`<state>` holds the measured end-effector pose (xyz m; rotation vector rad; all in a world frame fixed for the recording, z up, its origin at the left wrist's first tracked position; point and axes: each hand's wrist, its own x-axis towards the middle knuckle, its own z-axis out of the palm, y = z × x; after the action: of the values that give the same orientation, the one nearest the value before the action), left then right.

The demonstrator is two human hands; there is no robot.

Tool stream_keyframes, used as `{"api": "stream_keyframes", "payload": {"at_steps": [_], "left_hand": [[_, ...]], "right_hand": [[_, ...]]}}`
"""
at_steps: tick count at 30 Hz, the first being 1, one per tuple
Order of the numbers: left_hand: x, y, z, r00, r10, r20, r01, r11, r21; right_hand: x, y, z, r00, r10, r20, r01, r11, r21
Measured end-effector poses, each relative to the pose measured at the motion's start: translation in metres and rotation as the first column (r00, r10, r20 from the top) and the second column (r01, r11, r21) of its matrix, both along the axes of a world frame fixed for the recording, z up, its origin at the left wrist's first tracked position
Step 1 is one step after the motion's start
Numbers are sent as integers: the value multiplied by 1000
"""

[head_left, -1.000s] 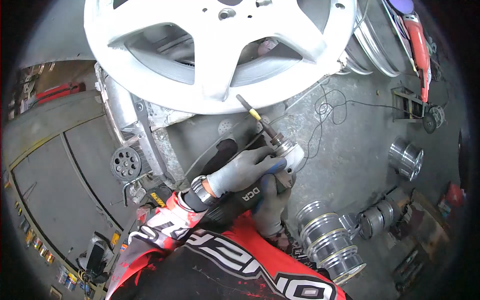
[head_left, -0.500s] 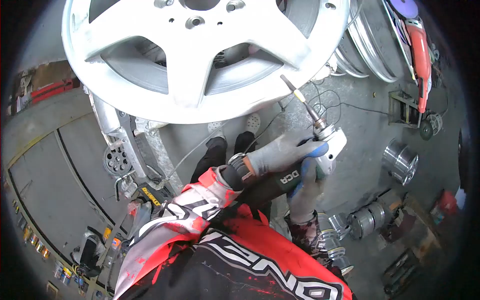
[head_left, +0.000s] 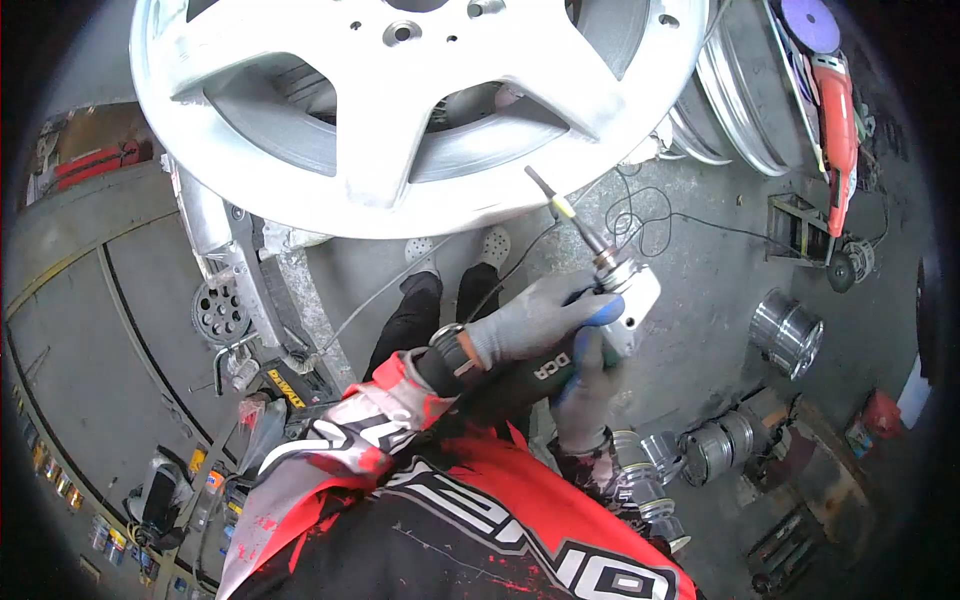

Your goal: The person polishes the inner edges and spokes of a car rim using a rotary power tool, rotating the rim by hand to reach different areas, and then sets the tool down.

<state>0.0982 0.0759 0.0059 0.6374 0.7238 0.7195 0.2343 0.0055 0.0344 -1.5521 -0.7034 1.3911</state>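
My left hand (head_left: 535,320), in a grey glove with blue fingertips, is closed around the front of a green angle grinder (head_left: 550,368) marked DCA. Below it, my right hand (head_left: 585,400), gloved the same way, grips the tool near its silver gear head; some of its fingers are hidden. A long slender bit (head_left: 572,215) with a yellow band sticks out of the spindle toward the upper left. Its tip overlaps the lower right rim of a large silver five-spoke alloy wheel (head_left: 375,150). Whether tip and rim touch, I cannot tell.
A red polisher (head_left: 838,140) with a purple pad hangs at the upper right beside upright rims (head_left: 745,100). More rims (head_left: 787,333) sit on the floor at right. A power cord (head_left: 720,225) crosses the floor. A metal stand (head_left: 245,265) supports the wheel's left side.
Both hands and the grinder have shifted left and slightly down in view, bringing the bit's tip further over the wheel rim. The view has also shifted a little.
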Motion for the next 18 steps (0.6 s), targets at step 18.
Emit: {"api": "stream_keyframes", "payload": {"at_steps": [18], "left_hand": [[25,29,3,993,80,-82,-67,986,152]], "right_hand": [[21,41,15,993,35,109,-40,998,42]]}}
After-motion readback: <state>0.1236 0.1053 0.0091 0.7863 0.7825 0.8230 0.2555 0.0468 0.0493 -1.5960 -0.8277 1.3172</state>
